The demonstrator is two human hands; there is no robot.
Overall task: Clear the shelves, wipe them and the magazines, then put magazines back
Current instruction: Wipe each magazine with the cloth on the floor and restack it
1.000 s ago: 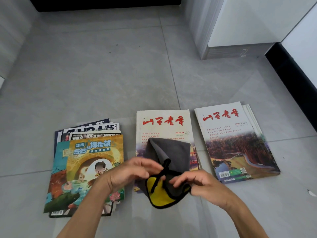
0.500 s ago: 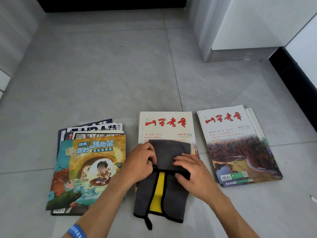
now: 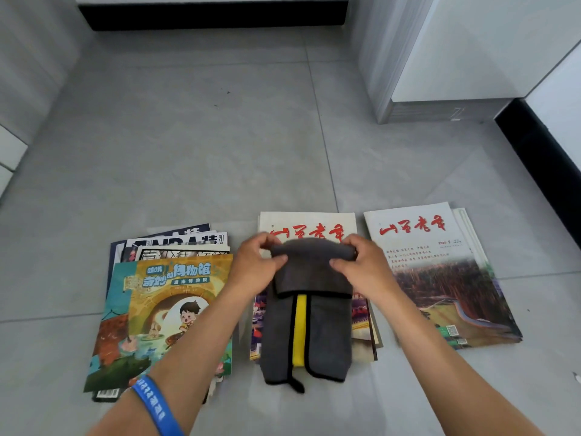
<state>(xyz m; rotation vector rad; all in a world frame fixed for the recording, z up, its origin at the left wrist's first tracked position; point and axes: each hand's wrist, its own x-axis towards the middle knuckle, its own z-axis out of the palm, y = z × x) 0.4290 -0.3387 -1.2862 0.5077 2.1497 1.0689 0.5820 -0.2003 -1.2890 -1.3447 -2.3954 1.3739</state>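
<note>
Pinching the far folded edge of the grey microfibre cloth with yellow inner face [image 3: 309, 328] between left hand [image 3: 256, 267] and right hand [image 3: 364, 269], atop the middle red-titled magazine stack [image 3: 309, 226] at six o'clock, risking loose folds springing open and dragging the glossy top cover askew.

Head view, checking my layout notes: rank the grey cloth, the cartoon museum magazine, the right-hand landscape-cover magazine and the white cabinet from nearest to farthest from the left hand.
1. Grey cloth: pinched by the left hand, centre.
2. Cartoon museum magazine: just left.
3. Landscape-cover magazine: right, beyond the right hand.
4. White cabinet: far upper right.
</note>
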